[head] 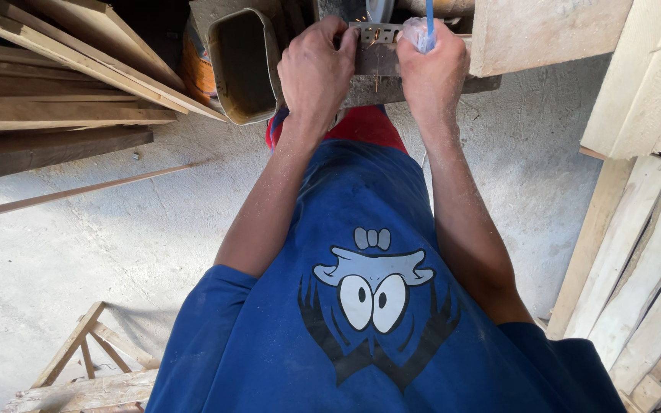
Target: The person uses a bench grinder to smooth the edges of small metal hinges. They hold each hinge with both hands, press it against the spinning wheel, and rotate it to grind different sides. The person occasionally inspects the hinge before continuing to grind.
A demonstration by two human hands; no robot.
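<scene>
Both hands' grip pinched a perforated metal bracket [372,47], left hand [317,70], right hand [431,73]; flying sparks [367,17] could burn fingers.

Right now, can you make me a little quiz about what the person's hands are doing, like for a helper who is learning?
1. True or false: both hands touch the perforated metal piece by the spinning wheel.
2. Which hand also holds a blue-handled thing?
A. left
B. right
C. neither
3. Fill in: sparks show near the grinding ____.

Key
1. True: the left hand and the right hand each close their grip on an end of it.
2. B: the blue-handled tool sticks up from the right hand.
3. wheel; only its lower edge is in view.
</scene>
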